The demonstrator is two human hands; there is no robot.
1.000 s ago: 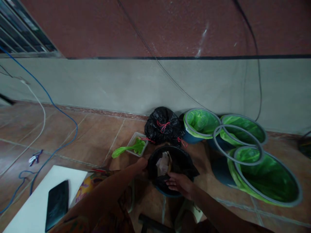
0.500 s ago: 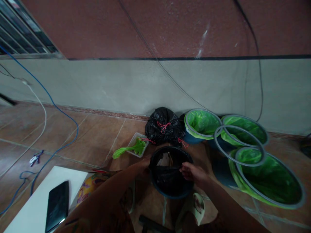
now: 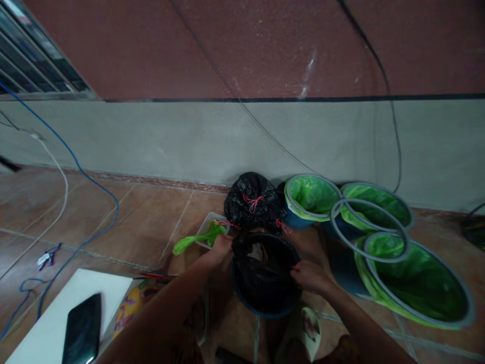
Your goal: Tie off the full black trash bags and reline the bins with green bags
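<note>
A dark round bin stands on the tiles before me, with a black garbage bag inside it. At the bin's left rim my left hand is closed on the bag's edge. My right hand pinches the bag near the right rim. Something pale lies in the bin, partly covered by the bag. Just behind stands a full black garbage bag tied with red string. Left of it sits a white tub with a bright green scoop-like thing resting in it.
To the right are several blue bins lined with green bags, the nearest one large; a loose grey ring lies over them. At left a phone lies on a white board. Keys and a blue cable are on the floor.
My left hand has risen from the bin's side to its upper left rim, pulling the bag's edge up and left. My right hand has moved slightly right and down to the rim.
</note>
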